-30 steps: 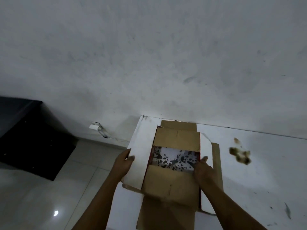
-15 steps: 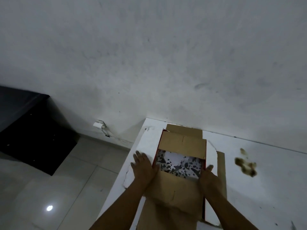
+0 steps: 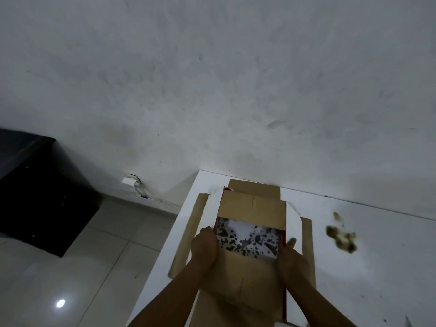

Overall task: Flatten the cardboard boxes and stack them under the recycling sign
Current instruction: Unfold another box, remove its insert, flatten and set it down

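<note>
On the far left stands a dark cabinet (image 3: 35,190) on the tiled floor (image 3: 89,267), and a white plug (image 3: 129,181) sits low on the wall (image 3: 212,79). No recycling sign is visible here.

Next comes the white table (image 3: 377,244), and on its left part lies the cardboard box (image 3: 252,208), close to the wall. My left hand (image 3: 204,245) presses down on the left edge of the box, on the white side flap; the fingers seem to lie together and bent at the tips, but I cannot tell exactly. My right hand (image 3: 291,256) rests on the right edge, thumb pointing up, palm pushing the near brown flap; its other fingers are hidden.

The box is open on top. Between its far and near brown flaps I see inside only a white sheet with black spots (image 3: 247,239); whether this is paper or the printed bottom I cannot tell.

I think the box is almost flat but not finished. The risk is that the left flap hangs near the table edge, so a strong push could slide the box off. To the right is a brown stain (image 3: 342,238), which could dirty the cardboard if it shifts there.
</note>
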